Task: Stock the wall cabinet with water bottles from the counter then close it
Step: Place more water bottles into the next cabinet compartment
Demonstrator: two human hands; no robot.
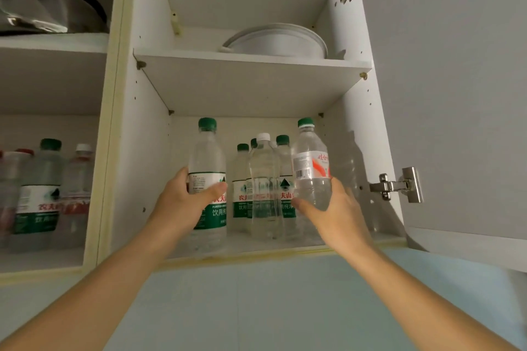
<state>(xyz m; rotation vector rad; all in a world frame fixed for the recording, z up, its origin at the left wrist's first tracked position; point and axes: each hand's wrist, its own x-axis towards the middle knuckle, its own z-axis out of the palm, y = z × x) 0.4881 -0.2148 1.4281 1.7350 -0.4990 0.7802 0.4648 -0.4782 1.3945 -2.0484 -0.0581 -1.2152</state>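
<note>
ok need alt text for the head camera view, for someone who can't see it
Two bare hands each hold a water bottle at an open wall cabinet: the left hand grips a green-labelled bottle, the right hand a red-and-white-labelled bottle. More bottles stand behind them on the lower shelf.

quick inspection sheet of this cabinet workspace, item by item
surface: lower shelf of the open wall cabinet, partly filled.
job's things: green-label bottle upright in the left hand; red-label bottle tilted in the right hand; a cluster of bottles stands at the back between them.
clutter: white round dish on the upper shelf; more bottles and a metal pan in the neighbouring compartment.
hands: left hand grips its bottle at the label; right hand grips its bottle low down.
cables: nothing seen.
surroundings: cabinet door swung open on the right, hinges showing; pale blue wall below.
</note>
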